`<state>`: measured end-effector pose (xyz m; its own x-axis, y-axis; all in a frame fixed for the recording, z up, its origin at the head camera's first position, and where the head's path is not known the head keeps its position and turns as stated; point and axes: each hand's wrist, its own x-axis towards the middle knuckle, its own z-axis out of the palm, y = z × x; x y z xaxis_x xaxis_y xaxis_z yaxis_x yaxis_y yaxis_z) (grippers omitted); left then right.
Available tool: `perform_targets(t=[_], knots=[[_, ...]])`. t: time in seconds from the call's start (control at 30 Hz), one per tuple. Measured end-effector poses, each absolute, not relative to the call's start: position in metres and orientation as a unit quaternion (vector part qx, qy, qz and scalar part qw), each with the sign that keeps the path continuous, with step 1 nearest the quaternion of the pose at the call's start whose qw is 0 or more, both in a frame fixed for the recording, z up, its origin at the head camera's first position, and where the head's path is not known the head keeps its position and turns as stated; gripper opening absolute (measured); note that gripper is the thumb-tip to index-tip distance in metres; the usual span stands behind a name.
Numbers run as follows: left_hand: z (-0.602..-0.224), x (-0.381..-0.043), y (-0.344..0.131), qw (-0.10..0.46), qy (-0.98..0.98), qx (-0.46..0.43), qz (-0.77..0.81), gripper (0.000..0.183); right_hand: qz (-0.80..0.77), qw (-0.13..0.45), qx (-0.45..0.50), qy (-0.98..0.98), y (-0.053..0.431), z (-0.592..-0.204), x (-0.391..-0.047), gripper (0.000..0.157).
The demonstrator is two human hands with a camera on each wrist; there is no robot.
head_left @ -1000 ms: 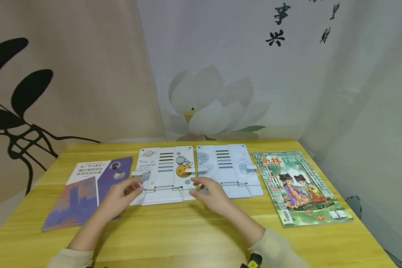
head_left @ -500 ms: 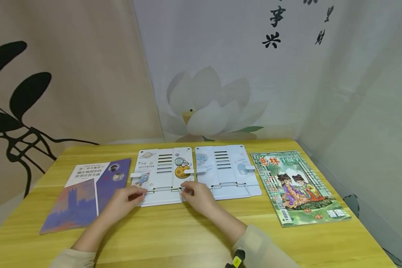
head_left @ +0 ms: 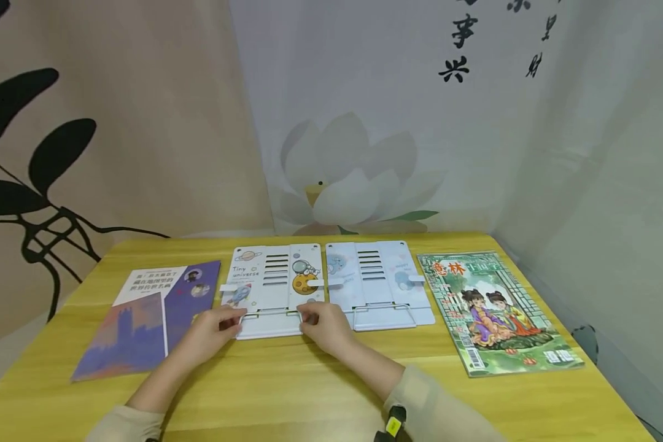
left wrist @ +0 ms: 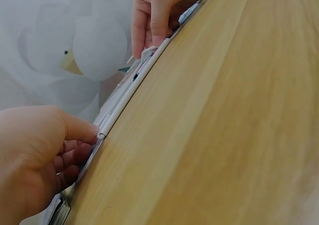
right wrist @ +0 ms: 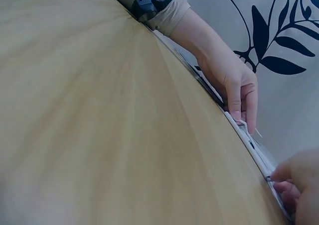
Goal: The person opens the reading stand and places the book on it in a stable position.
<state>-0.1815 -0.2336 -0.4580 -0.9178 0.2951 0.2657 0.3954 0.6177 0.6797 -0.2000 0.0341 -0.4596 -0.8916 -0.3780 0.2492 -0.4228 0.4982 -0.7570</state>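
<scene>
A white metal book stand [head_left: 276, 296] with a "Tiny universe" space print lies flat on the table. Along its front runs a folding wire bracket [head_left: 271, 313]. My left hand [head_left: 212, 334] pinches the left end of that wire between thumb and fingers, and my right hand [head_left: 326, 328] does likewise at the right end. In the left wrist view the right hand [left wrist: 159, 16] has its fingertips on the raised wire corner. The right wrist view has the left hand [right wrist: 234, 80] at the opposite corner. Beside it lies a second, pale blue book stand [head_left: 378, 291].
A purple book [head_left: 185, 304] lies on the left of the wooden table [head_left: 276, 393], partly behind my left forearm. On the right is a green magazine [head_left: 503, 313] with two cartoon figures. A printed curtain [head_left: 353, 73] hangs behind the table's far edge.
Both hands have come down onto the left stand's front, the right hand moving left. They have taken hold of the wire bracket's two ends. Books and stands have not moved.
</scene>
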Motion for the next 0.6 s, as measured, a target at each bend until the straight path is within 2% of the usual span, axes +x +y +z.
perform_targets(t=[0.4, 0.6], knots=[[-0.4558, -0.18, -0.2377, 0.014, -0.878, -0.187, -0.44, 0.033, 0.471, 0.013, 0.249, -0.846, 0.0321, -0.4573, -0.2018, 0.035], [-0.4573, -0.1801, -0.2397, 0.021, -0.862, -0.216, -0.457, 0.029, 0.472, 0.009, 0.245, -0.847, 0.0332, -0.4554, -0.2003, 0.034]])
